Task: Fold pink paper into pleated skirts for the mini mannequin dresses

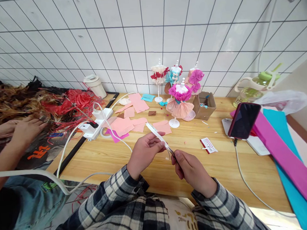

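My left hand (pixel 146 151) pinches a narrow white strip (pixel 154 131), which slants up and away over the table. In my right hand (pixel 194 168) is a slim dark tool with metal blades, apparently small scissors (pixel 173 155), mostly hidden by the fingers. Its blades meet the near end of the strip, where a thin curl hangs. Peach paper pieces (pixel 121 126) lie beyond my left hand. Past both hands stands a small white dress form (pixel 181 88) with a magenta ruffle and a peach skirt, among several other decorated forms (pixel 159 74).
A power strip (pixel 97 124) with cables is at left, beside a co-worker's hands (pixel 25 129) on brown feathers. A cardboard box (pixel 205 106), a phone (pixel 244 121) on a stand, a green-lidded bottle (pixel 261 83) and long magenta paper (pixel 290 158) occupy the right.
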The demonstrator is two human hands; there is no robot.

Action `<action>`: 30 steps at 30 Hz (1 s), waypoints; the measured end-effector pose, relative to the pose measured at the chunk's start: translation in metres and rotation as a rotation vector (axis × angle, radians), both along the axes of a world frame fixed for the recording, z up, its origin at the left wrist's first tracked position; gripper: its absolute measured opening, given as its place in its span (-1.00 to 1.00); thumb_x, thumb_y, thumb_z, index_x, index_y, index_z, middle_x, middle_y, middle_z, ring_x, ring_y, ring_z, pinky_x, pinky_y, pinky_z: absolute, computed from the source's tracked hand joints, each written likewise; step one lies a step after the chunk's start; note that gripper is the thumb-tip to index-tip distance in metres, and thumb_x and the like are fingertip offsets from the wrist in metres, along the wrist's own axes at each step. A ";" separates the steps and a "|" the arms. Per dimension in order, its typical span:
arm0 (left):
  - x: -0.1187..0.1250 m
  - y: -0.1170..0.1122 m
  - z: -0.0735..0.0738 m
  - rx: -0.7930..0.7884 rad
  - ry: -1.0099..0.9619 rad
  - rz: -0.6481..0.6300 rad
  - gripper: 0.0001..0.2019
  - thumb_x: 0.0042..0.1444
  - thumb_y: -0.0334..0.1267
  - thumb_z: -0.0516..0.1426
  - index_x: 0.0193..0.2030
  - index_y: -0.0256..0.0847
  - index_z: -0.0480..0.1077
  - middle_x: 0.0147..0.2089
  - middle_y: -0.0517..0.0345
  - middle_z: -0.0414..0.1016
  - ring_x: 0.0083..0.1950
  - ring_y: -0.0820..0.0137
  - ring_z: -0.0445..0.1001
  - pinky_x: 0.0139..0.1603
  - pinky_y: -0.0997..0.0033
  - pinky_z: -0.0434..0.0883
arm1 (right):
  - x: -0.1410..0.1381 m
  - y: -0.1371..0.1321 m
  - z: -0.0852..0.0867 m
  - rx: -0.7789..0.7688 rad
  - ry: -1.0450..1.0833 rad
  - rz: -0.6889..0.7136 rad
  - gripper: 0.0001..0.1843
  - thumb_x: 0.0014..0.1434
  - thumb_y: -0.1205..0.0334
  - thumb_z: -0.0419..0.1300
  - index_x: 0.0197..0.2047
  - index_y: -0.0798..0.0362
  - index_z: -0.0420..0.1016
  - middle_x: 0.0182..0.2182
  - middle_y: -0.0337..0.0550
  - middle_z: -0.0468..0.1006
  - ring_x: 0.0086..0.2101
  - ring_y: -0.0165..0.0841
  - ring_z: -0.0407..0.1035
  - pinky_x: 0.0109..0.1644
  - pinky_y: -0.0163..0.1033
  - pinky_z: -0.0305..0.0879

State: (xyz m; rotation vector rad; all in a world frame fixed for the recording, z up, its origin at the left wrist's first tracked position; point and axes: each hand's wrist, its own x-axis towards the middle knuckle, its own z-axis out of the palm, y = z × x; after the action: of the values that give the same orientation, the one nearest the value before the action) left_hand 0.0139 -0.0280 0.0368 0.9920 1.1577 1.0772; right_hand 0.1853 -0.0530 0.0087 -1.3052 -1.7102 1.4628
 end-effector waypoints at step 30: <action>0.004 -0.004 0.005 0.003 0.011 0.029 -0.62 -0.09 -0.22 0.26 -0.10 -0.30 0.45 -0.46 0.21 0.50 -0.39 0.44 0.50 -0.20 0.34 0.48 | -0.009 0.002 -0.006 -0.209 0.204 -0.069 -0.56 0.23 -0.18 -0.10 -0.45 0.01 0.16 -0.74 -0.48 0.03 -0.74 -0.56 -0.14 -0.68 -0.39 -0.14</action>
State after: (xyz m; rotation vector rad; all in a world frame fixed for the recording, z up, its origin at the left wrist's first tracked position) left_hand 0.0174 -0.0323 0.0422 0.9875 1.1826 1.0980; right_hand 0.1761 -0.0510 0.0026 -1.2566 -1.3995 1.7064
